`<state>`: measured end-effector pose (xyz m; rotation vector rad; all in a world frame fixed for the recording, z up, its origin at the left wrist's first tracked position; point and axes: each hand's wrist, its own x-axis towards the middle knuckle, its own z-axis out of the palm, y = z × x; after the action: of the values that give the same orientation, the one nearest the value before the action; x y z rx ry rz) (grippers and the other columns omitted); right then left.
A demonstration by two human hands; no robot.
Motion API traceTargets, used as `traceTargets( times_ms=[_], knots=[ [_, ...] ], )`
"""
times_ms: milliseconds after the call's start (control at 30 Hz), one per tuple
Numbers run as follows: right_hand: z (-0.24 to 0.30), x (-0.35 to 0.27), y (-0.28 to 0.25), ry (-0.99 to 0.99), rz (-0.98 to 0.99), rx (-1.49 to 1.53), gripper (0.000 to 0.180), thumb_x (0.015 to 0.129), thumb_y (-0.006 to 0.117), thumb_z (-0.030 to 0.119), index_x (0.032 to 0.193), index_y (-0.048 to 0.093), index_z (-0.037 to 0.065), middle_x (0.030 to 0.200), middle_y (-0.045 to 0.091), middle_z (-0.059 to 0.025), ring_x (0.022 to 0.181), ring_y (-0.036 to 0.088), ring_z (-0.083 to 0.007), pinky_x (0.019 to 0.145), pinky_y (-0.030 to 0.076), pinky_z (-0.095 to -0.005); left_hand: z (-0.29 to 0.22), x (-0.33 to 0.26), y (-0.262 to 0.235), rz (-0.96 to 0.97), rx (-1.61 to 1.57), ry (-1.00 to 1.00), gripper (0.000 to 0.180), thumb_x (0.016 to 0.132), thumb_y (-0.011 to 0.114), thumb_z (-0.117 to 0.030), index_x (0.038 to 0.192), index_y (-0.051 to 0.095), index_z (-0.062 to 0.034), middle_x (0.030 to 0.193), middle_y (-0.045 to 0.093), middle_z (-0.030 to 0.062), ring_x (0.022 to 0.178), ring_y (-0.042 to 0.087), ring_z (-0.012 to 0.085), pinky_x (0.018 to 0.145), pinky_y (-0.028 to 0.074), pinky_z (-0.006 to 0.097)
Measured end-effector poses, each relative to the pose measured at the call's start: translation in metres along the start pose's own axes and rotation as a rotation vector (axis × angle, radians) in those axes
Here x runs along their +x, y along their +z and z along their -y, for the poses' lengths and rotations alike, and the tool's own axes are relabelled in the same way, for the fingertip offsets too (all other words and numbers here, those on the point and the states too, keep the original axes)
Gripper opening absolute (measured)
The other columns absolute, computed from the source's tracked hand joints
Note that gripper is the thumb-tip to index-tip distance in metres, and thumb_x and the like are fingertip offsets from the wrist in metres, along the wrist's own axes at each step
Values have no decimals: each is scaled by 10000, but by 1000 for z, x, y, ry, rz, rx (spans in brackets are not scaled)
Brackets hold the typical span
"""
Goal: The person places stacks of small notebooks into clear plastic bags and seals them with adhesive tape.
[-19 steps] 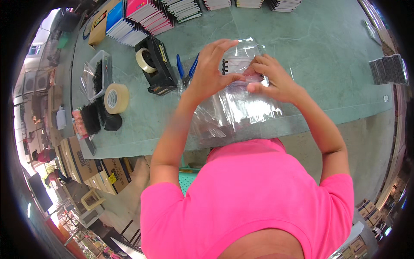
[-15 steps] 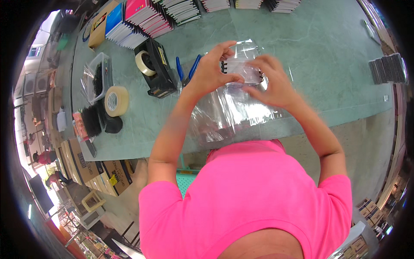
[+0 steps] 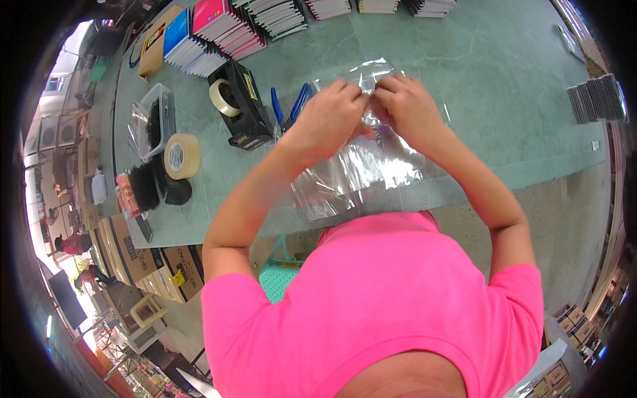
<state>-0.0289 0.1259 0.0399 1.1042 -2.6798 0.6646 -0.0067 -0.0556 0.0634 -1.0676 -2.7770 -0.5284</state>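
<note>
Nearest: pink shirt (image 3: 371,285), below the grip; turquoise perforated stool (image 3: 277,275) shows beside it, lower left of the grip. Clear plastic film (image 3: 378,169) lies flat on the green table (image 3: 504,86), running from under both hands back toward the shirt. Left hand (image 3: 330,118) and right hand (image 3: 406,111) are close together over the film's far part, fingers curled inward. Can't tell if the fingertips are clamped on film or just resting; the hands hide whatever is between them. Just left of the grip: blue-handled pliers (image 3: 276,105), handles spread. Further left: black tape dispenser (image 3: 251,119), then loose tape roll (image 3: 182,156), then clear plastic tub (image 3: 170,123) with black pieces inside. Well right of the grip: grey stack (image 3: 595,101). Beyond the grip, far side: stacks of spiral-bound notebooks (image 3: 279,14).
</note>
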Motion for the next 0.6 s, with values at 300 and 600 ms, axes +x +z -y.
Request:
traceTargets(
  times_ms=[300, 600],
  knots=[
    [10, -24, 23, -78, -26, 263, 398, 780, 544, 7, 1177, 550, 44, 1278, 502, -114, 1245, 410, -269, 1057, 291, -414, -18, -47, 54, -464, 272, 4, 297, 649, 612, -87, 940, 650, -42, 979, 615, 36, 914, 544, 219, 776, 393, 366],
    [-12, -18, 25, -210, -16, 201, 365, 825, 548, 3, 1185, 560, 63, 1295, 497, -81, 1261, 399, -266, 1061, 275, -416, 95, -146, 6, -923, 100, -993, 195, 800, 650, -293, 823, 676, -102, 807, 646, 81, 802, 561, 242, 730, 371, 414]
  ],
)
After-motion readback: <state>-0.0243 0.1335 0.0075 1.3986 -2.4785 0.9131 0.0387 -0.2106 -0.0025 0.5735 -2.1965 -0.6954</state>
